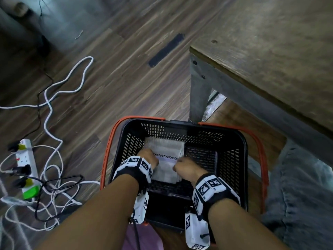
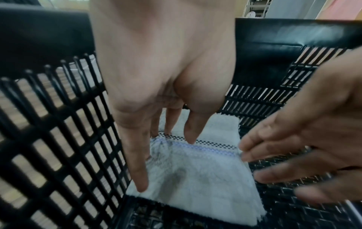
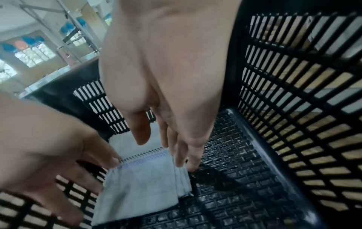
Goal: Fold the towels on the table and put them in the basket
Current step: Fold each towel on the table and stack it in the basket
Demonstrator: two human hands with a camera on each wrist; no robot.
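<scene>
- basket [image 1: 241, 141]: black mesh, orange handles, on wood floor [image 1: 117, 83] just beside the table leg [image 1: 198, 94]
- folded towel stack [image 1: 165, 159]: white, checkered stripe across the top, lying in basket's left half, flat on the bottom
- left hand [image 1: 147, 156]: at stack's left edge, fingers hidden under the hand
- right hand [image 1: 187, 168]: at stack's right edge, knuckles up
- both wrists carry marker-tagged bands
- table [image 1: 270, 42]: wood top, upper right
- power strip [image 1: 27, 166] plus tangled white and black cables [image 1: 54, 123], floor left
- grey cloth [image 1: 302, 195] at far right
</scene>
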